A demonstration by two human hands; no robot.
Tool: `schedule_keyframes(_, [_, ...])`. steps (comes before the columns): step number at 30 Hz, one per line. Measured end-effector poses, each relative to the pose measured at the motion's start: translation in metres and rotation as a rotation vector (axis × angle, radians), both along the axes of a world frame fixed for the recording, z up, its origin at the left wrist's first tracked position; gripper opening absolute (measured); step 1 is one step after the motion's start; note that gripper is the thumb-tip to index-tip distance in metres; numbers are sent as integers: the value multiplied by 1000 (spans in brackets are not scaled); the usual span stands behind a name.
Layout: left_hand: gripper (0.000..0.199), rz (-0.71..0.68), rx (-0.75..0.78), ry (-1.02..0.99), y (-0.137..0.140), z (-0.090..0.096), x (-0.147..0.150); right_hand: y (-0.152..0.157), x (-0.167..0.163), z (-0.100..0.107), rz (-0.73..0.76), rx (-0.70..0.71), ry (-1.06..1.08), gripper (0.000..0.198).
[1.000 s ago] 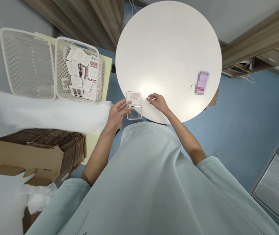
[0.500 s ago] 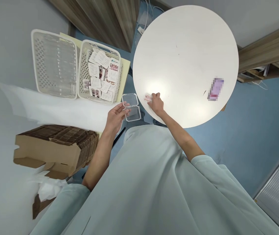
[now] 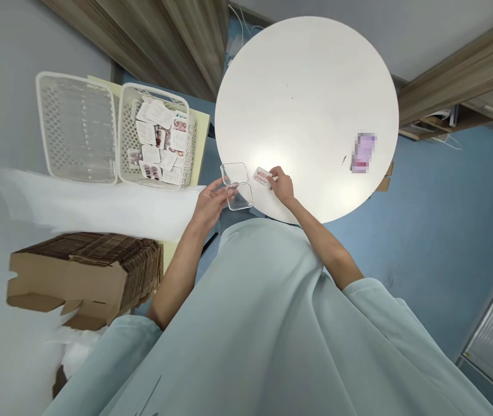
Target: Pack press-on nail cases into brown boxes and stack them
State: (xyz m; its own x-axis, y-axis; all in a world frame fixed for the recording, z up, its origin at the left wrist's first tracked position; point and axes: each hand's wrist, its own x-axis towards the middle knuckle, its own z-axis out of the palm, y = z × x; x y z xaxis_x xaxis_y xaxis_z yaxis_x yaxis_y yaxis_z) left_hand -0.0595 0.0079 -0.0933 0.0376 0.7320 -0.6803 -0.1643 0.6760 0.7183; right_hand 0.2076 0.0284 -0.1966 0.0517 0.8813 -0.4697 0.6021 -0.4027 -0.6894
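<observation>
My left hand [image 3: 212, 202] holds an open clear plastic hinged case [image 3: 236, 185] at the near left edge of the round white table [image 3: 307, 104]. The case's two halves lie flat, one above the other, and look empty. My right hand [image 3: 282, 185] pinches a small card with pink and red pieces [image 3: 262, 175], held just right of the case, low over the tabletop.
A white basket [image 3: 155, 138] with several similar cards and a second basket [image 3: 75, 127] of clear cases stand on a yellow surface at left. A stack of flat cardboard boxes [image 3: 86, 271] lies lower left. A blurred purple object [image 3: 362, 152] rests on the table's right side.
A second ago the card lay inside the case; my right hand picked it out and now holds it beside the emptied case. My left hand kept hold of the case.
</observation>
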Motion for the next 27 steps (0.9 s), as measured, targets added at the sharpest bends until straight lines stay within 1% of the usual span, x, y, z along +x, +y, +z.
schedule_keyframes(4, [62, -34, -20, -42, 1, -5, 42, -18, 51, 25, -132, 98, 100, 23])
schedule_keyframes(8, [63, -93, -15, -79, 5, -1, 80, -38, 100, 59, -297, 200, 148, 40])
schedule_keyframes(11, [64, -149, 9, -101, 10, 6, 102, -51, 124, 87, -392, 282, 198, 51])
schedule_keyframes(13, [64, -185, 19, -116, 13, 11, 113, -57, 132, 104, -411, 323, 242, 53])
schedule_keyframes(16, [64, -235, 25, -138, 19, 20, 126, -61, 132, 129, -375, 360, 315, 54])
schedule_keyframes(20, [69, -298, 36, -175, 24, 28, 141, -60, 125, 152, -241, 346, 355, 48])
schedule_keyframes(23, [68, -320, 43, -200, 24, 29, 148, -57, 124, 160, -122, 307, 335, 41])
schedule_keyframes(27, [66, -322, 39, -209, 22, 29, 151, -57, 126, 162, -6, 277, 253, 34])
